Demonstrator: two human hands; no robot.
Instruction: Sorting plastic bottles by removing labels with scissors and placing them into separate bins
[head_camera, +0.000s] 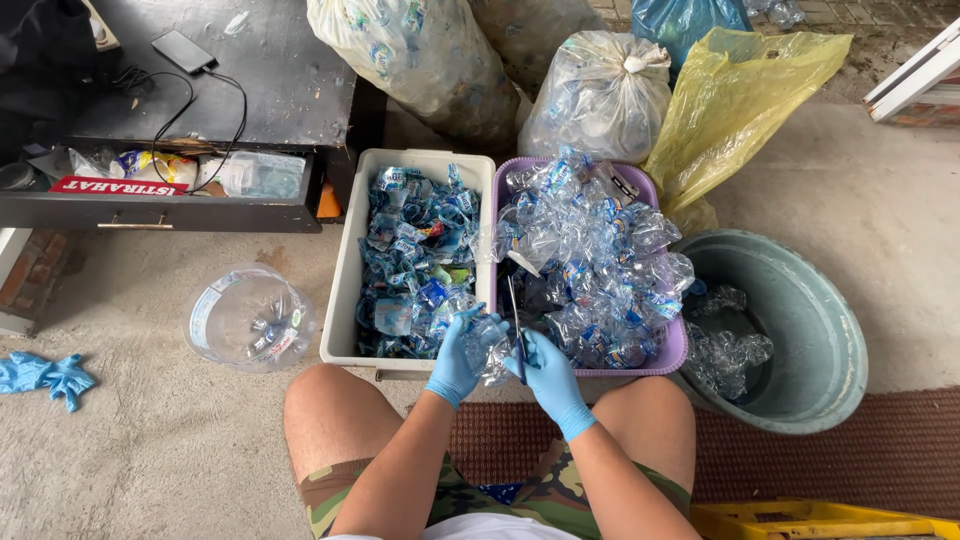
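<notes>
Both my hands wear blue gloves. My left hand (455, 362) grips a crushed clear plastic bottle (488, 345) just above my knees. My right hand (545, 372) holds a thin dark blade (514, 310) that points up and away, its edge against the bottle. In front of my hands stand two tubs side by side. The white tub (345, 270) holds blue and white bottle labels. The purple tub (672, 345) is heaped with crushed clear bottles that still carry labels.
A grey-green round basin (815, 330) at my right holds a few clear bottles. A clear round container (250, 318) and a blue glove (45, 375) lie at my left. Full plastic bags stand behind the tubs. A dark desk with an open drawer (160, 205) is at the upper left.
</notes>
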